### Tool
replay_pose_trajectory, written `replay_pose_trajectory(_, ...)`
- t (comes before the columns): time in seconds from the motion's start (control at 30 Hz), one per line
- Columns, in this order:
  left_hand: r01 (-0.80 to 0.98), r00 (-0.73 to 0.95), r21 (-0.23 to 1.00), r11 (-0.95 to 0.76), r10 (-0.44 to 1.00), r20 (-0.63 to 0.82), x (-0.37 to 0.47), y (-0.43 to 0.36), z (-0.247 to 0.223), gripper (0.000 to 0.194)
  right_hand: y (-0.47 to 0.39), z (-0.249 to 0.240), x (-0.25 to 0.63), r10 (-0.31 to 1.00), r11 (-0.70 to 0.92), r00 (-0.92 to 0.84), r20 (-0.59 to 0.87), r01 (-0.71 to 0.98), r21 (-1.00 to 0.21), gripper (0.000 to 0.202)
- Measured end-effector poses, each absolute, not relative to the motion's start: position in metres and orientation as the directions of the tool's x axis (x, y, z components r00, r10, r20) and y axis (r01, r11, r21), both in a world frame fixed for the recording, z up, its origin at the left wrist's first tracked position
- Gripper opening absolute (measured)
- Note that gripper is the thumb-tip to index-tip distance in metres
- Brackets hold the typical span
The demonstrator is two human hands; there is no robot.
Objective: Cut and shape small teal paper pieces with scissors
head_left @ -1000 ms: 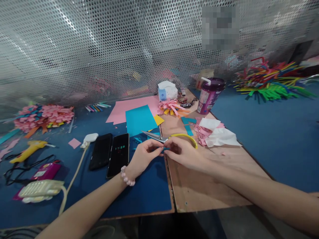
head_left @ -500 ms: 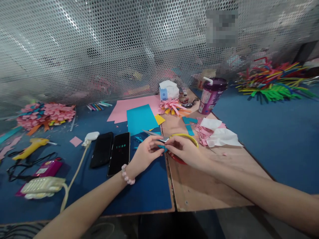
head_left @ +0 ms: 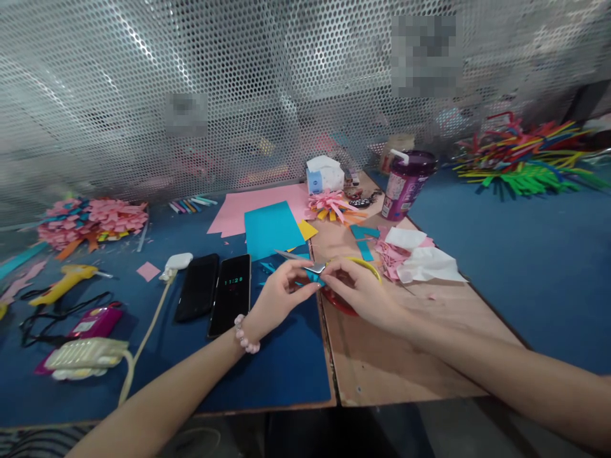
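My left hand [head_left: 286,287], with a pink bead bracelet [head_left: 242,337] at the wrist, pinches a small piece of blue paper [head_left: 315,278]. From the other side my right hand [head_left: 353,286] has its fingers closed on the same piece. A pair of scissors [head_left: 317,268] lies at the fingers, its blades pointing left and its yellow and red handles partly covered by my right hand; I cannot tell whether either hand grips it. More cut blue paper [head_left: 268,268] shows just behind my left hand. A blue sheet [head_left: 273,229] rests beyond, over pink paper [head_left: 233,208].
Two phones [head_left: 230,296] and a white charger lie left of my hands. Farther left are a yellow glue gun [head_left: 71,283] and a power strip [head_left: 88,356]. A purple cup [head_left: 405,187], white tissues [head_left: 429,265] and paper scraps stand or lie to the right. Perforated metal [head_left: 238,83] closes the back.
My left fingertips have moved slightly right, closer to my right fingers, and more of the blue paper shows between them. The whole view has shifted a little.
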State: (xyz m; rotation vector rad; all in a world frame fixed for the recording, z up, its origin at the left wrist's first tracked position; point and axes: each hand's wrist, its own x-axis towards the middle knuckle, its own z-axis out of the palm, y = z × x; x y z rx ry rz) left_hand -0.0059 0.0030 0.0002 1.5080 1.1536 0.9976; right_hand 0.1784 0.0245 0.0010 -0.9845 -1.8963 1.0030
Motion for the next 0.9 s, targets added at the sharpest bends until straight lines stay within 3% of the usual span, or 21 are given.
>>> replay_pose_trajectory(0.13,0.248,0.228,0.962,-0.113,0.972,0.055,-0.006,0.004,-0.003,0.027,0.025,0.000,0.178,0.871,0.382,-0.424,0.246,0.274,-0.883,0.012)
replay_pose_trajectory(0.33,0.286,0.196,0.946,-0.154,0.976,0.100,-0.006,0.002,-0.007,0.036,0.028,-0.011,0.179,0.871,0.352,-0.439,0.222,0.240,-0.905,0.017)
replay_pose_trajectory(0.6,0.443,0.180,0.853,-0.277,0.959,0.218,-0.006,-0.001,-0.005,0.034,0.029,-0.008,0.181,0.855,0.329,-0.488,0.176,0.249,-0.911,0.017)
replay_pose_trajectory(0.9,0.422,0.189,0.860,-0.286,0.956,0.225,-0.006,-0.002,-0.005,0.036,0.028,-0.004,0.179,0.857,0.356,-0.479,0.189,0.286,-0.890,0.016)
